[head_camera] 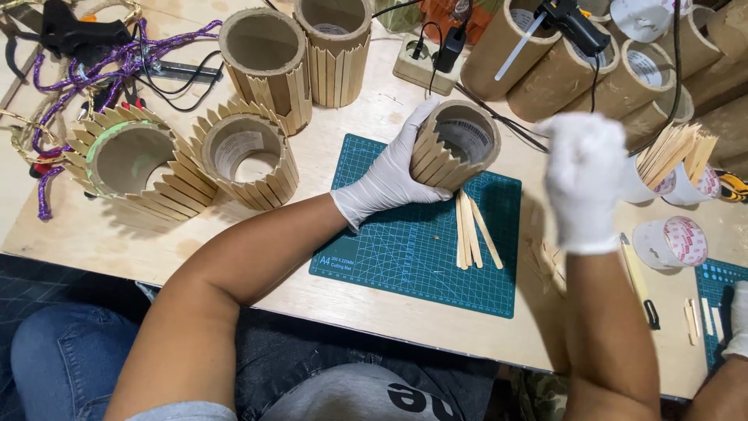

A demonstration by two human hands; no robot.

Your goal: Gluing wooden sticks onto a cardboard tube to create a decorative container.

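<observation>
Fingers of my left hand [387, 178] are wrapped around a stick-clad cardboard tube [456, 144] over the green cutting mat [405, 249]. My right hand [584, 181] (blurred, gloved) hovers raised nearby; its fingers' state I cannot tell.

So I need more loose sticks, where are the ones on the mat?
The loose wooden sticks lie on the green cutting mat, just below the cardboard tube that the left hand holds.
</observation>
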